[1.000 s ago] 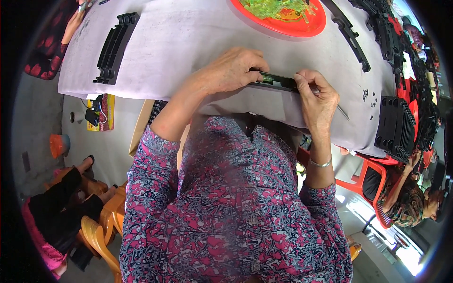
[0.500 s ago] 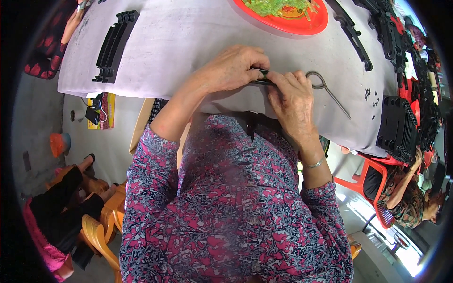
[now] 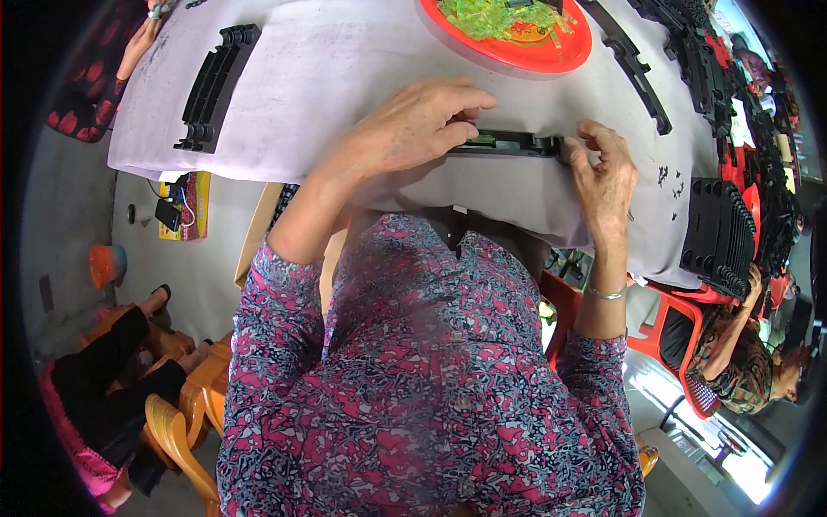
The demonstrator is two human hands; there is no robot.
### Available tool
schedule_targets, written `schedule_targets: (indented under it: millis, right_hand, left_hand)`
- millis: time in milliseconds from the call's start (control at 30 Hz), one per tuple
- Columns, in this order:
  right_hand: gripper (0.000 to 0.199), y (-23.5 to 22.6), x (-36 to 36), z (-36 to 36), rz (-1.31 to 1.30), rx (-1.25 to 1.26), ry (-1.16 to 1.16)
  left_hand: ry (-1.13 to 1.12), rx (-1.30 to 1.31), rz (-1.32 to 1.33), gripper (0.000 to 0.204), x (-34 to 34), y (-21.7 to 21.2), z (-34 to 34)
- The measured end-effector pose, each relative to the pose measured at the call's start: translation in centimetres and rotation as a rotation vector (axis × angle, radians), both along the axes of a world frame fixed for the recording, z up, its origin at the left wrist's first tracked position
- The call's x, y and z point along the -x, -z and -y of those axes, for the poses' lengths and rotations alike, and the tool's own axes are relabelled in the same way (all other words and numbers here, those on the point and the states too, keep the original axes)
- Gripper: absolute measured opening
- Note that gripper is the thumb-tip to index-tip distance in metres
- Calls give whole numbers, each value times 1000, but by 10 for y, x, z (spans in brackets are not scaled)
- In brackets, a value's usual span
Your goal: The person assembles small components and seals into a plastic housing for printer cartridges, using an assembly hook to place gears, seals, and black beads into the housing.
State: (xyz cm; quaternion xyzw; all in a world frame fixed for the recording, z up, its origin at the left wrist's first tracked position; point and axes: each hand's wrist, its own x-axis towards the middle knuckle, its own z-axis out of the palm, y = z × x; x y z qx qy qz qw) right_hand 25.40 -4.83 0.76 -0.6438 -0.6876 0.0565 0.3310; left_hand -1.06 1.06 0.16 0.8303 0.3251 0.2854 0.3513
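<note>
Near the front edge of the grey-white tablecloth [image 3: 345, 56], just beyond the person's lap, lies a black channelled plastic strip [image 3: 517, 143] between the two hands; a translucent green insert [image 3: 485, 140] shows in its channel, close to the left thumb, so this piece looks to be partway fitted; whether the insert is fully seated cannot be told, since the left end is covered. Plenty appears to be left: a heap of loose green slips [image 3: 495, 21] lies on the red plate [image 3: 532, 67], and a row of black slotted parts [image 3: 713, 231] stands at the right of the cloth; whether any of those are finished cannot be made out.

The strip is long, narrow and dark, with raised side walls and a notched, blocky right end; it runs nearly crosswise before the person, its left end out of sight under the fingers.

The left hand [image 3: 415, 125] is bent in over that end, thumb tip low on it and forefinger a little apart; whether it pinches or merely rests there is hidden; the right hand [image 3: 606, 172] is loosely curved, thumb and forefinger parted, the thumb beside the notched end, with no clear grip on anything.
</note>
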Motion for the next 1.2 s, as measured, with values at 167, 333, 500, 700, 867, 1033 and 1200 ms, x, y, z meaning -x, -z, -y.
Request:
schedule_targets:
  millis: [167, 333, 500, 700, 867, 1033, 1200]
  right_hand:
    - [39, 9, -17, 4, 178, 151, -25]
    - [43, 14, -12, 5, 205, 116, -28]
    - [27, 19, -16, 8, -83, 199, 100]
    - [12, 16, -25, 7, -221, 202, 24]
    - [9, -40, -1, 10, -575, 127, -93]
    - [34, -69, 18, -12, -1460, 43, -716]
    - [54, -50, 65, -33, -1730, 124, -742]
  left_hand:
    - [-168, -181, -132, 38, 7, 8, 22]
    - [-194, -230, -176, 37, 4, 10, 32]
    - [-184, -200, -157, 34, 4, 11, 31]
    - [-204, -235, -147, 30, 5, 12, 31]
    - [-184, -256, -128, 36, 8, 18, 28]
    - [-177, -248, -101, 37, 9, 21, 26]
    - [-170, -233, -91, 37, 7, 24, 25]
